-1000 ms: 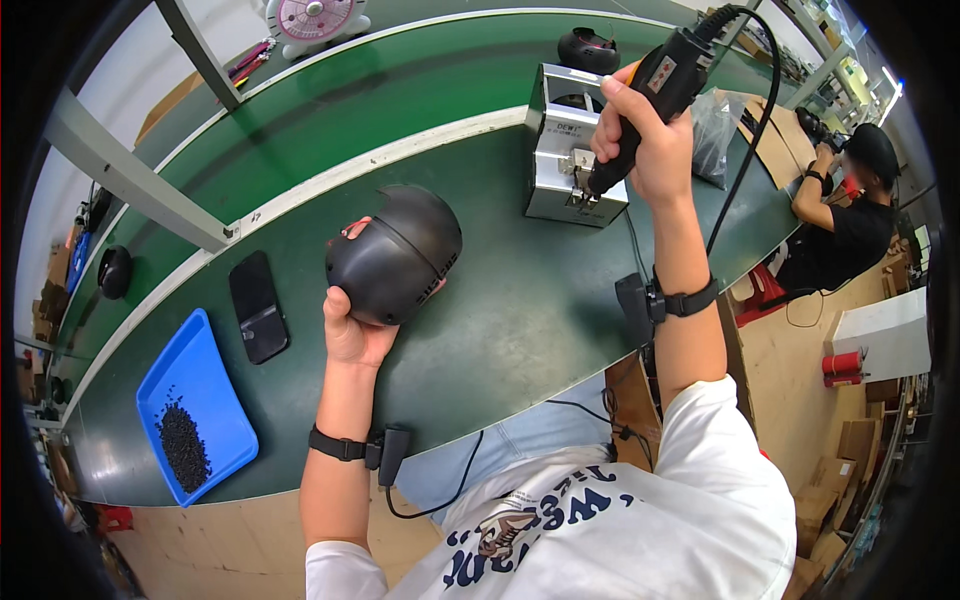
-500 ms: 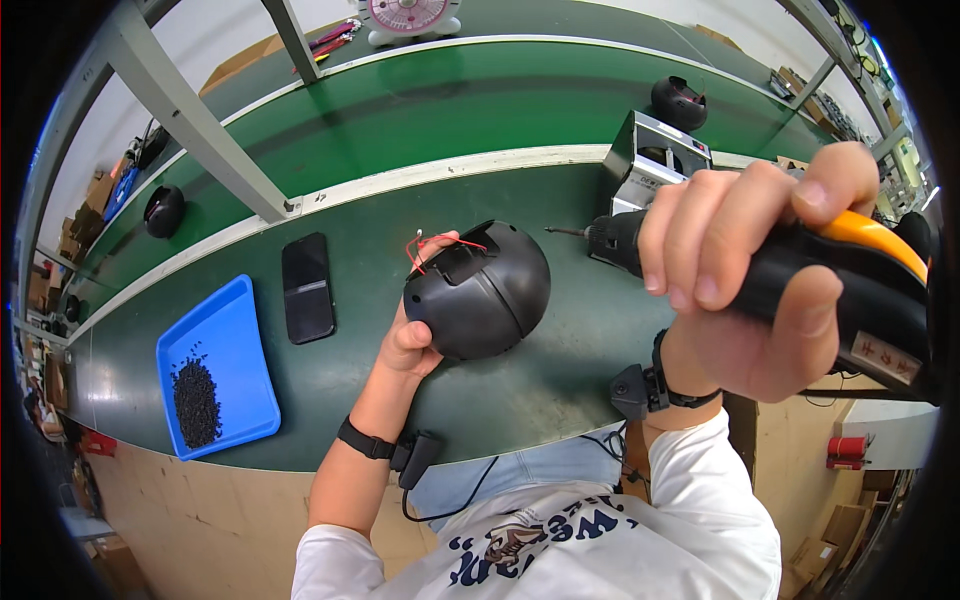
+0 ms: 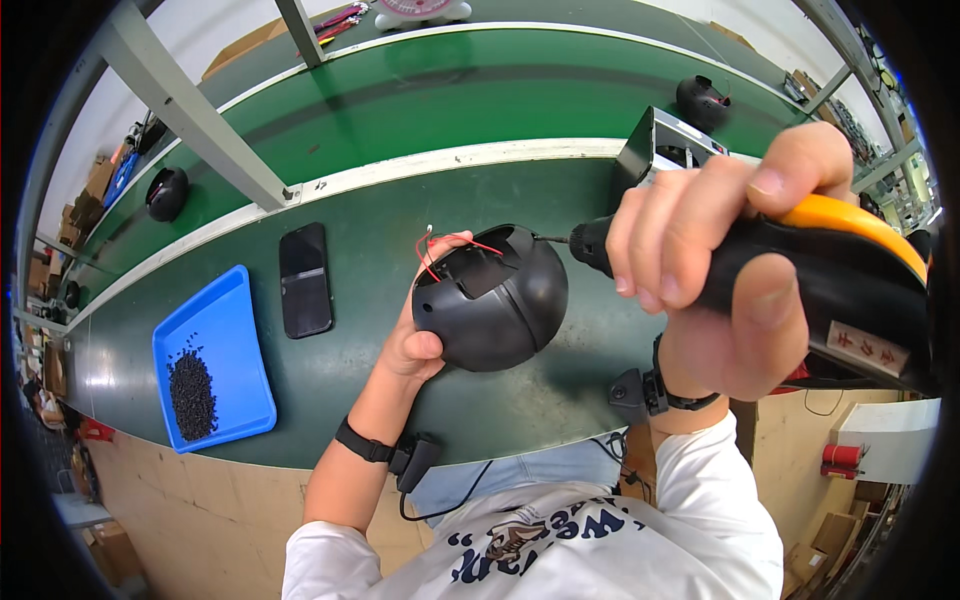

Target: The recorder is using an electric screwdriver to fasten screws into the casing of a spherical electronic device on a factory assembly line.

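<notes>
My left hand (image 3: 415,335) is closed round the left side of a round black plastic housing (image 3: 505,310), its thumb on the near side. Two thin red wires (image 3: 430,262) stick out of the opening at the top of that housing. In my right hand (image 3: 715,250) is a black and orange power screwdriver (image 3: 770,270), held with the fingers wrapped over its body. The screwdriver lies nearly level, bit toward the left. Its bit tip meets the upper right rim of the housing; whether a screw sits there is too small to tell.
A blue tray (image 3: 245,350) of small black screws (image 3: 192,395) lies at the left, beside a dark phone (image 3: 305,280). Behind the screwdriver stands a metal box-shaped device (image 3: 650,150). More black housings rest on the green belt, one left (image 3: 167,193), one right (image 3: 703,103). A grey post (image 3: 190,110) rises at the back left.
My right hand has brought the screwdriver leftward, so its bit has gone from apart to the housing's rim. My left hand has shifted the housing slightly right and tilted it.
</notes>
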{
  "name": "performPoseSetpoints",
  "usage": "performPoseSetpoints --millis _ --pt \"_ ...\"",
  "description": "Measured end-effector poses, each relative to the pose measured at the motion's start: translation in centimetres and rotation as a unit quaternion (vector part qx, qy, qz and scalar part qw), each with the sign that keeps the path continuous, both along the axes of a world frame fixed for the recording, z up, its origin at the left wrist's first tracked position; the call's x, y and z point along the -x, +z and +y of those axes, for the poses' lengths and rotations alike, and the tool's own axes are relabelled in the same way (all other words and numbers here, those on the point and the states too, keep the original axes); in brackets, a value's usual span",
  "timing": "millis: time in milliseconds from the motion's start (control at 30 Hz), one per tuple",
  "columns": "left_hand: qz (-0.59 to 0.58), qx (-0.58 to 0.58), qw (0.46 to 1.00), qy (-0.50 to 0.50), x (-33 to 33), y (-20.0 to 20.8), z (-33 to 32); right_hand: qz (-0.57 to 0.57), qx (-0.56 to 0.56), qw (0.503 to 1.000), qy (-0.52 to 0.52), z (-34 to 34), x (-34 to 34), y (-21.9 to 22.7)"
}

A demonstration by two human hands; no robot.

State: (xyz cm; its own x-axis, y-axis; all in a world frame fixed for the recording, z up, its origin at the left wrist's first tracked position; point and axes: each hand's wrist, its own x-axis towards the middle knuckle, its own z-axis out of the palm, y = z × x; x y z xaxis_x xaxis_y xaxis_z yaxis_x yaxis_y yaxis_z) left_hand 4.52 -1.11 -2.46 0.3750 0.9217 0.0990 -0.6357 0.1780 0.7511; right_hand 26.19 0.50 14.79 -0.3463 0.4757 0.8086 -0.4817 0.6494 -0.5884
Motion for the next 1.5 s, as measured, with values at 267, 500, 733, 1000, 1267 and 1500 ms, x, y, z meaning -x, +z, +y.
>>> performPoseSetpoints --millis 267,500,733,1000,1267,1500 --pt "-0.009 -0.018 1.0 0.009 -0.1 0.0 -0.4 -0.021 0.045 0.991 -0.124 -0.1 2.2 -0.9" --pt "-0.022 -0.027 0.999 -0.014 0.4 -0.7 -0.1 -0.02 0.032 0.992 -0.121 0.1 3.3 -1.6" --pt "-0.035 -0.009 0.999 -0.032 0.4 0.0 -0.1 -0.022 0.028 0.996 -0.086 0.8 3.3 -2.1" --pt "-0.036 0.006 0.999 -0.022 0.8 0.2 -0.3 -0.006 0.045 0.997 -0.067 1.9 3.7 -3.0" --pt "-0.075 0.049 0.995 -0.044 0.1 -1.0 0.6 0.03 0.008 0.999 -0.026 2.2 0.4 -1.3" --pt "-0.084 0.093 0.992 -0.022 -0.4 -0.5 0.3 0.048 0.081 0.946 -0.311 0.1 -8.3 -1.0"
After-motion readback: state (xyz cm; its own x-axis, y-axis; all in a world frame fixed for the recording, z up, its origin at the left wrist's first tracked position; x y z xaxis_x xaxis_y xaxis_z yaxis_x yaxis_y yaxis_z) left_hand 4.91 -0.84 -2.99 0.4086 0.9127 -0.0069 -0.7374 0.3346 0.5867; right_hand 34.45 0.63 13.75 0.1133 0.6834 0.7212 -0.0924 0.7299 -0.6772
